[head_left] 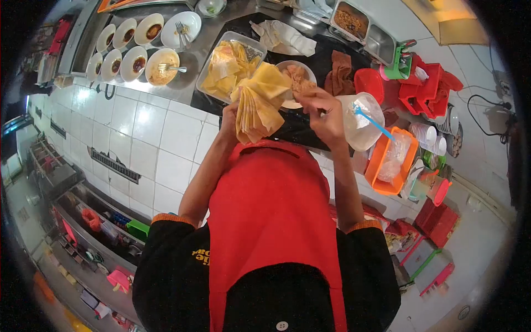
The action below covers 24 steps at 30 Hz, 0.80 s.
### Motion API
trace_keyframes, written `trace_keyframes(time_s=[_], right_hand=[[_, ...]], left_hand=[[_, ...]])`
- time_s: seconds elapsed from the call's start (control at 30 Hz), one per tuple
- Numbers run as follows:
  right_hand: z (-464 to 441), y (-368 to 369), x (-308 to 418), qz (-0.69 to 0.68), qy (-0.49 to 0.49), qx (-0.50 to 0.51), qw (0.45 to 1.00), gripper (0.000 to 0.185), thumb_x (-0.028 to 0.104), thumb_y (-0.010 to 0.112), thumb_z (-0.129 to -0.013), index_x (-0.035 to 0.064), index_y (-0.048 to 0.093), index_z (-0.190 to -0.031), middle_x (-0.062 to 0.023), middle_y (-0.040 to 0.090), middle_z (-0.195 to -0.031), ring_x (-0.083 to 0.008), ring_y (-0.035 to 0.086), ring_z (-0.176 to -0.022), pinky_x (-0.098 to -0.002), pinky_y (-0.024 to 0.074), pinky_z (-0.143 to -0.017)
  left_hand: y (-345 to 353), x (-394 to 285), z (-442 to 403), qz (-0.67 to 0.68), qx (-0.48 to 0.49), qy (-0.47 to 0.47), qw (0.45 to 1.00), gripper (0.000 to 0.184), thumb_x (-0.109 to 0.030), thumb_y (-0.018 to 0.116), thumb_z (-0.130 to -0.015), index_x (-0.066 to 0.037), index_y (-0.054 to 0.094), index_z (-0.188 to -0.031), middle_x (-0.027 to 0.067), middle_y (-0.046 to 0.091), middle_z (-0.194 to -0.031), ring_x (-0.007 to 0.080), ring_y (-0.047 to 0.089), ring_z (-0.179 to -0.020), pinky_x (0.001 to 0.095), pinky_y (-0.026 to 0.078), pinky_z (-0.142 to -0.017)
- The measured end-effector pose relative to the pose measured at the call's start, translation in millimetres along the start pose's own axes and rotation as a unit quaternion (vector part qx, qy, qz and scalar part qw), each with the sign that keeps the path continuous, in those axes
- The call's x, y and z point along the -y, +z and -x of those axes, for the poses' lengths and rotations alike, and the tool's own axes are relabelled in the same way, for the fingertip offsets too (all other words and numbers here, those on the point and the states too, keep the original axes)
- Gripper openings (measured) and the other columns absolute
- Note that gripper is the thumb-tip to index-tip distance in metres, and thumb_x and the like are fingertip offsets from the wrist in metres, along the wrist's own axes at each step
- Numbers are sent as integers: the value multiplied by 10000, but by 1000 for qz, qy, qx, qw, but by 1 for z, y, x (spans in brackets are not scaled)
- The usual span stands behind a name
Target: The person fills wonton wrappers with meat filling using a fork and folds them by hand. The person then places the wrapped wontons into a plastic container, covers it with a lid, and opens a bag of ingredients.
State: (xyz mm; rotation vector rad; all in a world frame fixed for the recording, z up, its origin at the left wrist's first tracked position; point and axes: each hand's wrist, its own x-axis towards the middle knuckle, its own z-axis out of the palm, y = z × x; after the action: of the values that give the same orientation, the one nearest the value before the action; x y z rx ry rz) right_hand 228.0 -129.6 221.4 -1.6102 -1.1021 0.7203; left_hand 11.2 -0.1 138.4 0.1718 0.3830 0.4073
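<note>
My left hand [228,119] grips a thick stack of yellow wonton wrappers [259,108], fanned out in front of the red apron. Behind the stack, a clear plastic container [203,83] holds more folded yellow wrappers or wontons [227,63]. My right hand [323,114] is at the near right rim of a white bowl [286,103] with a pale pinkish, minced-looking filling [301,79]. Its fingers are curled together, and whatever lies between them is hidden. The wrapper stack covers part of the bowl's left side.
On the steel counter at left stand several white bowls with dark sauce [133,65] and a plate with forks [181,29]. To the right are a clear tub [354,124], an orange basket [410,160], a brown cloth [339,72] and red containers [369,84]. Metal pans [350,22] line the back.
</note>
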Motion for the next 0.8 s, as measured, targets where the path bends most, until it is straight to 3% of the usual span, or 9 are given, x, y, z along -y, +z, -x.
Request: trace_keyframes(time_s=[0.1,0.17,0.4,0.47,0.53,0.63,0.7,0.73,0.8], right_hand=[[3,8,-12,7,-32,-6,999,308,-139,535,-849,3,733,-1038,-93,676,-928,-123,601,-713,-224,477,-662],[4,3,-15,1,-32,-11,999,279,-129,551,-863,-1,730,-1034,-62,652,-912,-99,568,-700,-210,458,-636],[-5,-10,-4,-86,61,16,994,224,-37,648,-865,10,688,-1080,-51,637,-926,-101,568,-726,-209,454,-699],[-14,6,-2,-115,63,24,991,235,2,695,-850,18,676,-1084,-42,628,-921,-97,556,-715,-209,447,-702],[-19,19,2,87,1,-4,996,288,64,782,-789,40,662,-1050,-37,632,-910,-102,559,-718,-218,447,-719],[-18,34,3,119,-25,-6,993,225,104,804,-724,15,657,-870,-78,650,-910,-195,629,-823,-279,492,-697],[-9,54,-5,37,-93,-23,995,197,76,775,-737,12,684,-900,-77,685,-920,-193,652,-810,-275,502,-695],[-3,58,-1,38,-89,-23,995,197,76,775,-737,12,684,-900,-77,685,-920,-193,652,-810,-275,502,-695],[9,64,9,-15,3,80,997,254,47,746,-754,12,707,-1002,-82,704,-927,-188,662,-806,-273,509,-698]], left_hand=[[23,-2,2,-181,-159,51,969,420,-230,373,-986,51,521,-1260,195,626,-1184,298,644,-1050,412,530,-937],[5,-2,0,6,-6,38,999,467,-299,349,-1019,54,516,-1275,198,625,-1200,315,651,-1052,425,548,-919],[8,-2,-1,7,46,2,999,454,-248,370,-999,85,507,-1274,200,620,-1208,308,652,-1049,426,549,-914],[52,9,3,-233,-181,15,955,448,-243,378,-994,82,516,-1270,209,621,-1205,306,652,-1046,415,544,-923],[42,11,0,-197,-152,-11,968,434,-232,382,-994,75,531,-1263,206,627,-1197,295,653,-1042,395,537,-934],[18,11,-8,-157,-176,-6,972,420,-222,385,-992,70,543,-1249,201,635,-1183,288,655,-1035,392,536,-939],[-41,12,-19,19,29,-50,998,400,-197,404,-983,72,543,-1245,196,632,-1181,291,650,-1057,408,528,-940],[-40,11,-16,21,28,-52,998,400,-197,404,-983,72,543,-1245,196,632,-1181,291,650,-1057,408,528,-940],[-41,9,-8,-332,-105,2,937,394,-214,404,-992,68,556,-1221,203,633,-1176,310,655,-1041,426,541,-928]])
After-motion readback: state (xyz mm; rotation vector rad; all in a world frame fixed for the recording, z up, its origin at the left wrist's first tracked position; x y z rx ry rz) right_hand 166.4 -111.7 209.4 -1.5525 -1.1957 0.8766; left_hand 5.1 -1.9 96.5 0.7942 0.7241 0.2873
